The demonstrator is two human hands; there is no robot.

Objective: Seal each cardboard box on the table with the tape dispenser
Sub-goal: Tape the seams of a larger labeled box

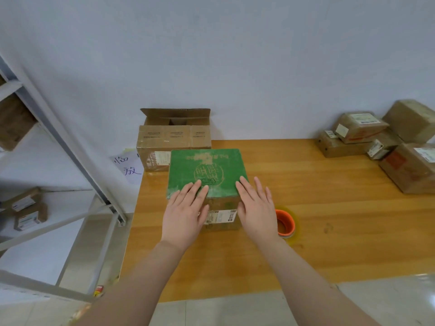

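Note:
A cardboard box with a green printed top (207, 169) stands on the wooden table (329, 220) in front of me. My left hand (186, 212) lies flat with straight fingers on the near left edge of its top. My right hand (255, 208) lies flat on the near right corner. An orange tape roll (286, 223) stands on the table just right of my right hand, apart from it. Behind the green box sits a brown cardboard box (174, 137) with its top flaps open.
Several taped brown parcels (386, 142) are stacked at the table's far right. A grey metal shelf frame (70, 161) with boxes stands to the left, off the table. A handwritten paper sheet (128, 168) hangs on the wall left of the open box.

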